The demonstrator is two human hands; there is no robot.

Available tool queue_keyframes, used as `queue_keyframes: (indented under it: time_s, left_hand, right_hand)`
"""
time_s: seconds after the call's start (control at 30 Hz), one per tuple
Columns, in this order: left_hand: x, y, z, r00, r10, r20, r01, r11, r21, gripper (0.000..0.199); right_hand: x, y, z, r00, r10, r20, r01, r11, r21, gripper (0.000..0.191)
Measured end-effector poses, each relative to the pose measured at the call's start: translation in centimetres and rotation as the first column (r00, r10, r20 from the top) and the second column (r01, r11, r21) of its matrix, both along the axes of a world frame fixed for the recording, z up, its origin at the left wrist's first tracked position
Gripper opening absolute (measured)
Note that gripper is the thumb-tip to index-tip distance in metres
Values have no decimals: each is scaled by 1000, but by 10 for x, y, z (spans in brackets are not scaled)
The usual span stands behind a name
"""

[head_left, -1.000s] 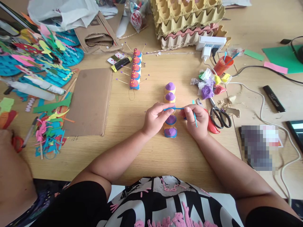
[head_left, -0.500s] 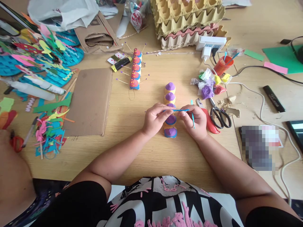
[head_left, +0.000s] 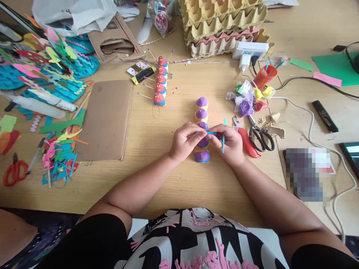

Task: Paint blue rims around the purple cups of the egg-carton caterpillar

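Note:
My left hand is closed, its thumb and forefinger pinching a thin blue clay modelling tool. My right hand grips the same tool from the other side. A second slim blue tool stands crosswise at the right hand's fingers, apparently tucked between them. Below both hands lies an egg-carton strip with purple clay on its humps over yellow and blue; the fingers hide part of its middle. Farther back, a finished-looking caterpillar of egg-carton cups carries red clay faces and purple-tipped sticks.
Right of my hands lie a red-handled cutter, black scissors, wrapped clay and an orange cup. Egg trays and a power strip stand behind. Leftward are cardboard, paper scraps and red scissors.
My right hand has shifted slightly left, closer to my left hand, and the crosswise tool moved with it. Another person's arm at far left has drawn back, uncovering the red scissors.

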State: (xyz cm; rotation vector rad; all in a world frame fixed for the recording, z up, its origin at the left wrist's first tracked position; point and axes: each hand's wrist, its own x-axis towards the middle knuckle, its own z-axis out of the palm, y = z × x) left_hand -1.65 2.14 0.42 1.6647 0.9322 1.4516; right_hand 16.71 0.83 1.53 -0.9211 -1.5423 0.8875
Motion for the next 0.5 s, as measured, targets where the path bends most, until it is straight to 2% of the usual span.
queue_keyframes:
  time_s: [0.1, 0.33, 0.5]
  left_hand:
    - [0, -1, -1, 1000, 2, 19, -2, 1000, -22, 32]
    - [4, -4, -9, 990, -28, 140, 54, 981, -184, 41]
    - [3, -3, -8, 997, -7, 75, 16, 992, -125, 26]
  right_hand:
    - [1, 0, 1, 1000, -19, 4, 19, 1000, 3, 15]
    - [1, 2, -2, 994, -109, -27, 109, 994, -16, 29]
    - [1, 3, -3, 993, -110, -35, 109, 993, -37, 31]
